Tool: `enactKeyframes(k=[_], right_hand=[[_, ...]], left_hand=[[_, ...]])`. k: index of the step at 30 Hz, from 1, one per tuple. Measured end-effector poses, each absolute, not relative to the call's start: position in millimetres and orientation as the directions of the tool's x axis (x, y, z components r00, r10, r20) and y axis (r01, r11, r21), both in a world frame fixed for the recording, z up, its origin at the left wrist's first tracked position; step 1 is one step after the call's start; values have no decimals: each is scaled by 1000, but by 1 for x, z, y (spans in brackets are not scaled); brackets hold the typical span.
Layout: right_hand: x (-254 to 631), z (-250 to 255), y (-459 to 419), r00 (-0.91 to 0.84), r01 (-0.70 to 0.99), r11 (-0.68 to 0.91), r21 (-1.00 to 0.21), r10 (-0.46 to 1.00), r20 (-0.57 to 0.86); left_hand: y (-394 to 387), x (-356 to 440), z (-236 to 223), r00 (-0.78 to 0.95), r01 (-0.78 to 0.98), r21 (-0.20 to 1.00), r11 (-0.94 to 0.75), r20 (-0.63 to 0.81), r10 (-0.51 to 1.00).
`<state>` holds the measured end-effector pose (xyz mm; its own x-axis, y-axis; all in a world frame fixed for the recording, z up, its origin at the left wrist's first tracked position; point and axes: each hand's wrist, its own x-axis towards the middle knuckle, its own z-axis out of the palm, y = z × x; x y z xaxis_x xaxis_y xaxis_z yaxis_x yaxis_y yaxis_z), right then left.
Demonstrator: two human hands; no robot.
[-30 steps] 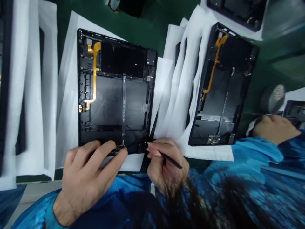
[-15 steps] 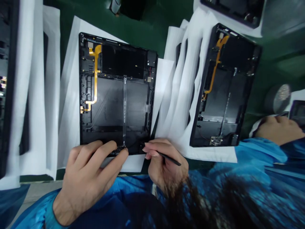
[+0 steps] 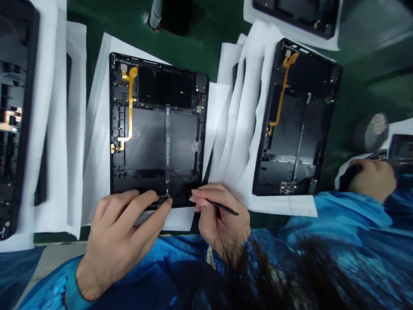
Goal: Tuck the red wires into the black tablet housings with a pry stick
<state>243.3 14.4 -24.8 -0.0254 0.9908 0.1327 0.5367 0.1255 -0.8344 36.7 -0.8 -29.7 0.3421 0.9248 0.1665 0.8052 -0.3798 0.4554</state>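
Note:
An opened black tablet chassis point(image 3: 155, 142) lies on white foam sheets in front of me, with an orange flex cable point(image 3: 130, 103) along its left side and a thin black ribbon cable point(image 3: 167, 150) down its middle. My left hand point(image 3: 119, 237) rests on the near edge, fingertips pressing a small connector board point(image 3: 160, 200) at the ribbon's lower end. My right hand point(image 3: 219, 215) pinches a thin black stylus-like tool point(image 3: 222, 208), its tip at the chassis's near right corner.
A second open tablet chassis point(image 3: 297, 125) lies to the right on stacked white foam sheets point(image 3: 238, 129). More chassis sit at the far left point(image 3: 13, 129) and top right. Another person's hand point(image 3: 371, 178) in a blue sleeve works at the right edge, by a grey round object point(image 3: 369, 131).
The view has shifted slightly; my right hand with the tool has edged left toward the chassis's corner. My left hand stays on the connector board.

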Motion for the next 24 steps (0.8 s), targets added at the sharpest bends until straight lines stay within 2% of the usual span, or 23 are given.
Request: enactKeyframes(k=[6,10,13,17,20,23,24], right_hand=[[248,-24,10,-176,540,258,-801,966,192],[247,-26,11,-214,552,293,-781,955,208],[245,-26,11,-78,559,189,-807,981,176],[241,-28,6,210,545,24,-838,964,165],[239,-28,2,200,613,25,-790,962,186],[238,-26,3,142,659,32,-751,976,166],[238,-25,4,126,665,38,-746,979,162]], left_hand=[[-2,35,-31,321,806,465,-368,180,930],[-9,31,-36,302,840,452,-300,70,951],[-11,30,-38,301,859,433,-275,8,954],[-5,35,-34,317,844,409,-347,141,938],[-4,36,-34,326,831,427,-357,146,934],[-12,33,-39,299,837,472,-277,28,954],[-15,32,-41,276,813,541,-216,-32,960]])
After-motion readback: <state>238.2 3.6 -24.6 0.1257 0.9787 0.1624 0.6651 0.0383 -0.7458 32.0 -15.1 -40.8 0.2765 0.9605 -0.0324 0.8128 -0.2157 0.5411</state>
